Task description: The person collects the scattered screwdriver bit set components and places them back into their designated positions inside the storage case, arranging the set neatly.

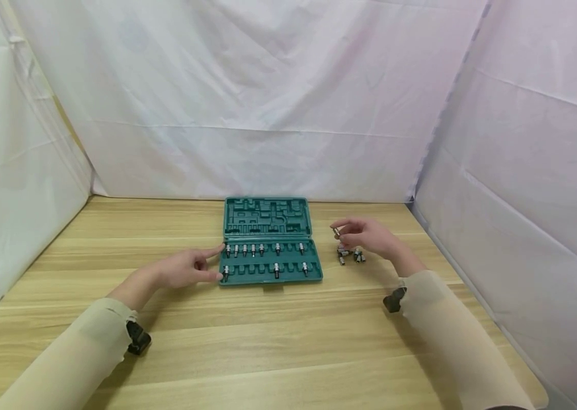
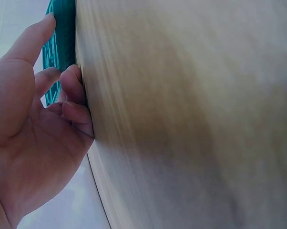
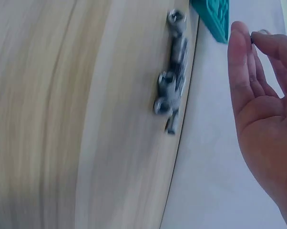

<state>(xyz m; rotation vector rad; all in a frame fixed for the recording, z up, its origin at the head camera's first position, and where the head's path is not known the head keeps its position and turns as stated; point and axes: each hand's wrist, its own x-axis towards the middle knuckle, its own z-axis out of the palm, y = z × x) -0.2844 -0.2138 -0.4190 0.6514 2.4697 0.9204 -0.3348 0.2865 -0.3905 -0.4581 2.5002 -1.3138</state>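
in the head view, the green case (image 1: 268,260) lies open on the desk (image 1: 268,347), its lid laid back on the far side. your left hand (image 1: 183,269) is at the left edge of the case: forefinger out to the corner by the hinge, thumb at the near corner, the two well apart and touching the case. your right hand (image 1: 370,236) is to the right of the case, raised over the desk, its fingers clamped on a small metal socket bit (image 1: 336,232). below that hand, also right of the case, loose socket bits (image 1: 343,253) lie in a small heap. inside the case, you have seven seated bits (image 1: 253,249) in the row nearer the hinge and three in the row nearer you. white cloth (image 1: 268,85) hangs behind the case.

in the left wrist view, your thumb tip rests against the side of the case, and your other fingers bend in farther along it, apart from the thumb.

in the right wrist view, your thumb and forefinger meet on the held bit, of which just a dark sliver shows. the loose bits are blurred on the desk near a corner of the case.
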